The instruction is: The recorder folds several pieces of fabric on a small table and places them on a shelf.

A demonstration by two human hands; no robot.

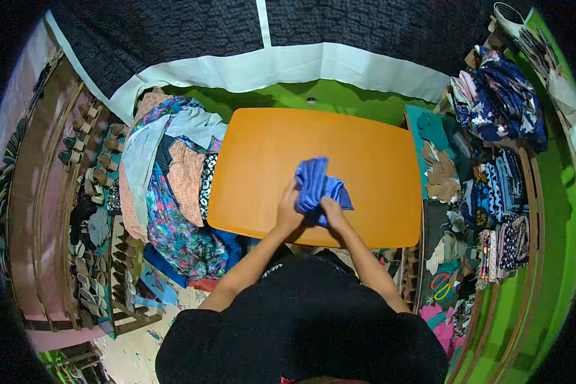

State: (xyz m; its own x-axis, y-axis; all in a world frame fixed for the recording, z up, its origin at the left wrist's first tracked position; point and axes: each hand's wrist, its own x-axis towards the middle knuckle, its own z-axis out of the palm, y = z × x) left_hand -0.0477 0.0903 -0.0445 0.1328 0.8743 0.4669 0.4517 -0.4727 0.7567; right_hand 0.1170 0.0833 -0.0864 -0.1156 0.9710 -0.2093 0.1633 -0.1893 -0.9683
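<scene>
One shiny blue cloth (312,185) is at the frame's centre, over one orange table (262,141). The left hand (290,209), curled, grips its left side; the right hand (332,212), nearly closed, pinches its lower right part. One pair of red-and-yellow scissors (442,286) lies at lower right.

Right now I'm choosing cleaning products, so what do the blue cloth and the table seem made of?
Blue cloth: glossy fabric, perhaps satin; pale highlights run along its folds, but the fibre can't be told. Table: smooth, softly shiny, possibly varnished wood or laminate; the orange-brown colour suggests wood but doesn't settle it.
</scene>
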